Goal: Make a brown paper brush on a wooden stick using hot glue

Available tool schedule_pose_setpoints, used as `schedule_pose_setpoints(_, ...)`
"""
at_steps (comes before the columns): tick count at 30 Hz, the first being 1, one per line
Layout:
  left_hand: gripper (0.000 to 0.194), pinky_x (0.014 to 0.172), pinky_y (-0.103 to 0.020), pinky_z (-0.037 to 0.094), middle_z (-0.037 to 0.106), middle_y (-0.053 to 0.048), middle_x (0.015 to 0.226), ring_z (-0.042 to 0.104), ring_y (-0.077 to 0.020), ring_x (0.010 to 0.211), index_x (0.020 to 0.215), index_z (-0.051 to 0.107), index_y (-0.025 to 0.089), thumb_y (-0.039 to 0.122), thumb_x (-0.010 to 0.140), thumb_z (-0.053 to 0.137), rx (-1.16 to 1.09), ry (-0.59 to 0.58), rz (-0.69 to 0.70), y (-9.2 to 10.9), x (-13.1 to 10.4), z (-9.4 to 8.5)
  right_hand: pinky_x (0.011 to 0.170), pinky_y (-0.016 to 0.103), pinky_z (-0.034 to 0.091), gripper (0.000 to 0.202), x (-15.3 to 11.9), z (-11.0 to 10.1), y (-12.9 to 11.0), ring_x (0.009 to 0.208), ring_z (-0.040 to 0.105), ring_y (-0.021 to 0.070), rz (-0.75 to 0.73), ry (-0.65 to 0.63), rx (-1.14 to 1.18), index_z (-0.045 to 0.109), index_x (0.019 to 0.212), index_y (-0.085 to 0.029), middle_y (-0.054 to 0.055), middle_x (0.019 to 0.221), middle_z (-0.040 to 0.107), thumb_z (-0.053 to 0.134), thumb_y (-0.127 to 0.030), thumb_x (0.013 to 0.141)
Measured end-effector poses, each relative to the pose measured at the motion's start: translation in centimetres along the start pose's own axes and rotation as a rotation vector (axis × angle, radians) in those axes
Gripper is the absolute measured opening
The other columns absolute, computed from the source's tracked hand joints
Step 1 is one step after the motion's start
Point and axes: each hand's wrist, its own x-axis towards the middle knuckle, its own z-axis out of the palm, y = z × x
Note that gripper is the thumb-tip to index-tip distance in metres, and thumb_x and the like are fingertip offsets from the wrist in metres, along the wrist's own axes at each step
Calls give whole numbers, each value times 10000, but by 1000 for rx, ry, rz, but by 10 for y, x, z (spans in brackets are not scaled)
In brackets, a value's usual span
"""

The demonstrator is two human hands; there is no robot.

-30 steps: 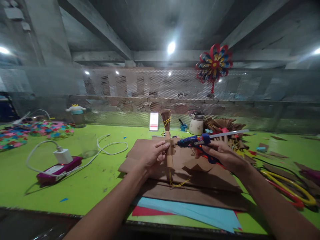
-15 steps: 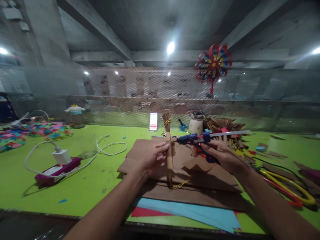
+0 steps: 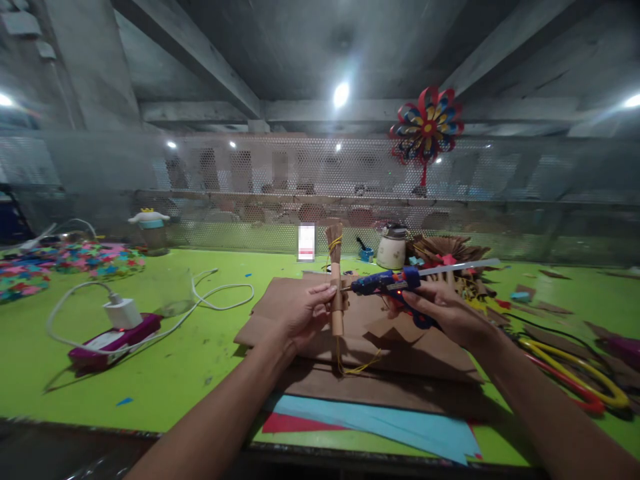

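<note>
Our hot glue gun (image 3: 386, 283), gripped in our right hand (image 3: 441, 305), has dipped slightly beside the brown-paper roll (image 3: 338, 323), which our left hand (image 3: 311, 308) pinches near-upright above brown paper sheets (image 3: 273, 308); we'd best glue thinly, keeping our thumb (image 3: 327, 289) clear of the nozzle (image 3: 348, 289).

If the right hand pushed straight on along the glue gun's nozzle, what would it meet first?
The glue gun in the right hand would likely meet the brown paper roll first; whether the nozzle touches it is unclear.
</note>
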Motion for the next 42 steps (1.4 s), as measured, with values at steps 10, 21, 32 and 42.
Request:
schedule_pose_setpoints(10, 117, 604, -219, 457, 659, -74, 724, 601, -120, 638, 832, 674, 91, 129, 755, 593, 27, -5, -2, -3, 2, -2, 548, 247, 389, 315, -1, -2, 1, 749, 552, 179, 10, 26, -7, 625, 833, -158, 70, 803, 627, 462, -426, 857)
schedule_pose_setpoints(21, 143, 614, -217, 470, 647, -73, 753, 594, -116, 648, 875, 656, 86, 134, 752, 600, 18, -21, -11, -3, 2, -2, 513, 240, 382, 350, -2, -1, -4, 694, 540, 160, -2, 13, -28, 630, 829, -138, 82, 806, 627, 469, -449, 846)
schedule_pose_setpoints(32, 123, 614, -211, 465, 657, -72, 736, 588, -110, 636, 832, 677, 93, 148, 727, 641, 7, -31, 1, -3, 2, -3, 518, 241, 376, 333, -2, -2, -3, 693, 528, 161, -36, -27, -39, 629, 804, -142, 77, 773, 612, 467, -428, 853)
schedule_pose_setpoints(42, 142, 593, -206, 461, 648, -67, 720, 588, -110, 626, 862, 663, 92, 133, 731, 628, -2, -33, -7, -4, 2, -1, 505, 236, 375, 349, -1, 1, -3, 654, 515, 143, -45, 6, -64, 628, 802, -139, 72, 768, 608, 466, -444, 850)
